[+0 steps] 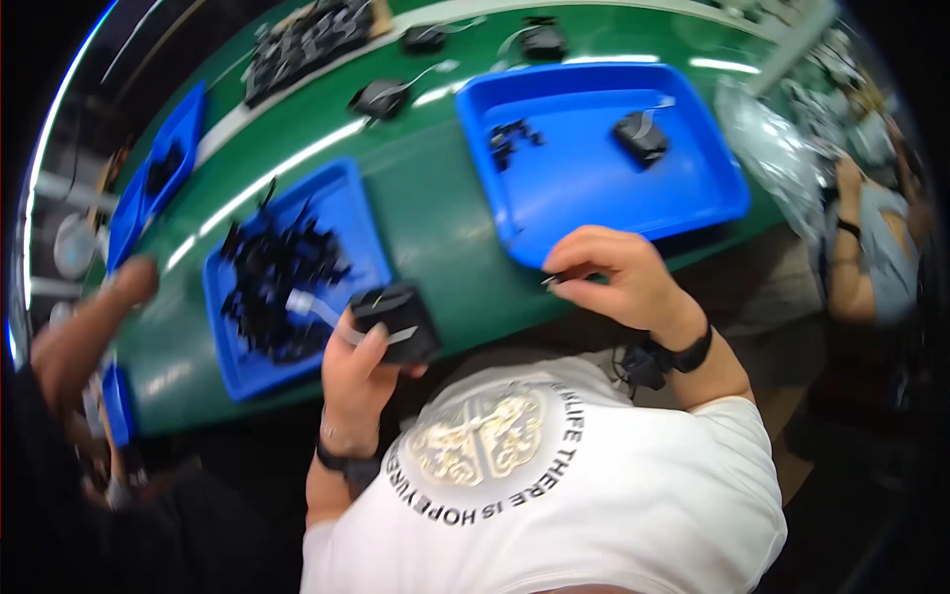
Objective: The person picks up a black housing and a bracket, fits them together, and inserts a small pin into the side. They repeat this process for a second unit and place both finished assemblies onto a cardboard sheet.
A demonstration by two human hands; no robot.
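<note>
My left hand [361, 371] holds a small black boxy part [398, 320] just off the near edge of the green desk [435, 223], its fingers wrapped around the lower side and the thumb lying across a pale strip on its face. The part's long axis runs roughly left to right in the view, tipped a little downward to the right, with its broad face turned up toward me. A pale ribbon [315, 307] trails from its left end into the blue tray of black parts [223, 342] just beside it, so that side is tight. My right hand [618, 277] hovers at the near corner of the larger blue tray [594, 183], its fingers [574, 265] pinched narrow on a tiny part [549, 282] that I cannot make out. That tray is mostly bare, with a black boxy unit [641, 137] toward the far right and a small cluster of black pieces [513, 139] at the far left. Between the two trays lies a strip of open green desk, the widest free room near my hands. More black units [381, 97] sit along the far edge. Another person's arm [84, 332] reaches in at the left, and a second person [876, 247] sits at the right, well apart from my hands.
</note>
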